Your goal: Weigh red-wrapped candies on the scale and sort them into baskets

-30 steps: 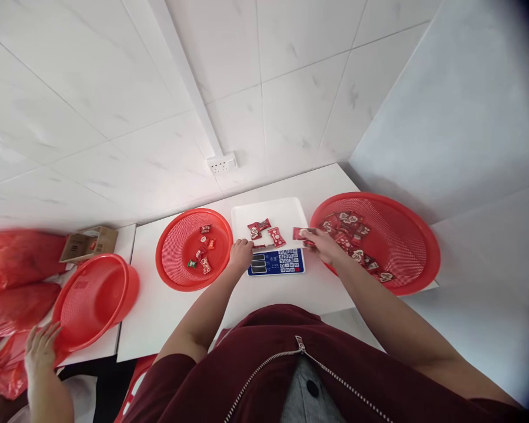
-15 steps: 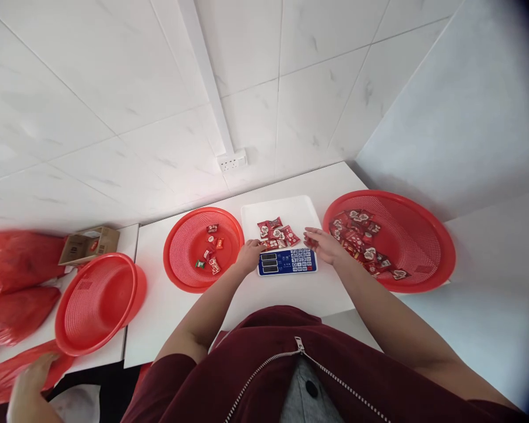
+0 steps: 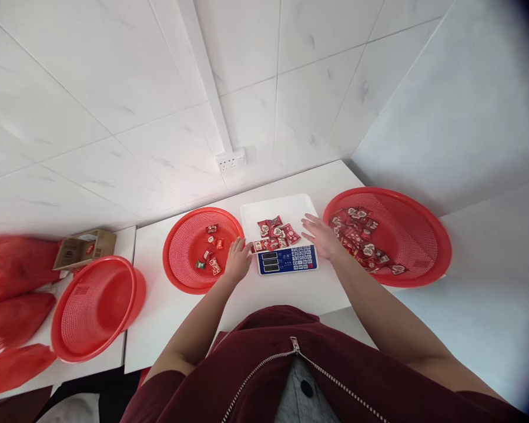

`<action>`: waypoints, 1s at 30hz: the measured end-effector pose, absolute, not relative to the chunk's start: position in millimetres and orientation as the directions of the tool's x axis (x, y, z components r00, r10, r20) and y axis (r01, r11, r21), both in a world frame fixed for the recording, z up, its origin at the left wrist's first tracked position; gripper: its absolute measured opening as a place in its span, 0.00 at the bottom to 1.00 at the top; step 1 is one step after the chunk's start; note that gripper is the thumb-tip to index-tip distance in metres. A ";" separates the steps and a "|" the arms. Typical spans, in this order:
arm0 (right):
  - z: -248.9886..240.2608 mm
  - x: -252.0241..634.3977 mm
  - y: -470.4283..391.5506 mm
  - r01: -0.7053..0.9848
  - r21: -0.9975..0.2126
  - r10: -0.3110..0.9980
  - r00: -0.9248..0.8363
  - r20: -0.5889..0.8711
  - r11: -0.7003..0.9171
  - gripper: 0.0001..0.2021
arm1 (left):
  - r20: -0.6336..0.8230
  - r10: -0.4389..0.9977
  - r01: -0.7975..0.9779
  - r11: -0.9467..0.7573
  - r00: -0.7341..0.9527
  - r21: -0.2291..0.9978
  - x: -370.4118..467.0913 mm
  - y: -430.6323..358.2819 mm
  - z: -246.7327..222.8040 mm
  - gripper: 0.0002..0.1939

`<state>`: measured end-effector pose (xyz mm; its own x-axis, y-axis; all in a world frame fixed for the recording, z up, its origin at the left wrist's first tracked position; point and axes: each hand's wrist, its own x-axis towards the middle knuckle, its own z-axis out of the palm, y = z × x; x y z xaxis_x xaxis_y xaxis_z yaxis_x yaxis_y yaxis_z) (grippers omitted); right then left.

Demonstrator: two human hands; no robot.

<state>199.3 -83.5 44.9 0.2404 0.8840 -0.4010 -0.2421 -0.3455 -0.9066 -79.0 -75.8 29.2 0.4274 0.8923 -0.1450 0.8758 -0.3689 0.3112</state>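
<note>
A white weighing scale with a blue keypad panel [image 3: 287, 260] stands on the table in front of me. Several red candy packets [image 3: 277, 231] lie on its white tray [image 3: 268, 208], gathered towards the front. My left hand [image 3: 238, 258] is at the tray's front left corner, fingers stretched and holding nothing, close by the end of a candy packet [image 3: 260, 246]. Over the tray's right edge, my right hand [image 3: 321, 236] is open with its fingers apart, a little to the right of the packets.
Left of the scale, a red mesh basket [image 3: 174, 267] holds several loose candies. A larger red basket [image 3: 432, 247] with many red packets stands on the right. Farther left are another red basket [image 3: 134, 299], a cardboard box [image 3: 103, 243] and red plastic bags [image 3: 17, 270].
My left hand has shifted left, off the packets, and the front left packet lies slightly farther left. My right hand's fingers have spread. Another person's hand at lower left has left the view.
</note>
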 end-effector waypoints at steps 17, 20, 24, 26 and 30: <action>22.5 288.0 -170.7 0.459 -0.653 0.749 0.608 -0.263 -0.602 0.20 | -0.095 0.990 0.992 0.111 -0.105 0.058 -198.0 -74.4 37.9 0.26; 23.0 287.1 -171.7 0.455 -0.656 0.748 0.608 -0.265 -0.602 0.21 | -0.120 0.961 0.968 0.248 -0.250 -0.025 -242.6 -77.8 42.6 0.25; 22.1 285.9 -175.6 0.411 -0.684 0.736 0.617 -0.279 -0.603 0.21 | -0.145 0.899 0.910 0.403 -0.414 -0.101 -302.7 -99.2 48.8 0.29; 21.3 285.2 -177.3 0.408 -0.688 0.731 0.629 -0.266 -0.601 0.19 | -0.136 0.852 0.861 0.490 -0.506 -0.133 -329.4 -110.5 52.5 0.31; 22.0 282.5 -178.4 0.411 -0.669 0.717 0.643 -0.269 -0.619 0.17 | -0.254 0.650 0.697 0.687 -0.716 -0.206 -370.8 -126.7 58.5 0.37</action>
<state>282.5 -178.4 22.0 0.6433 0.7168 -0.2689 0.4106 -0.6194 -0.6691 -370.8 -126.7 58.5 -0.7157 0.6504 -0.2543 0.6972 0.6867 -0.2059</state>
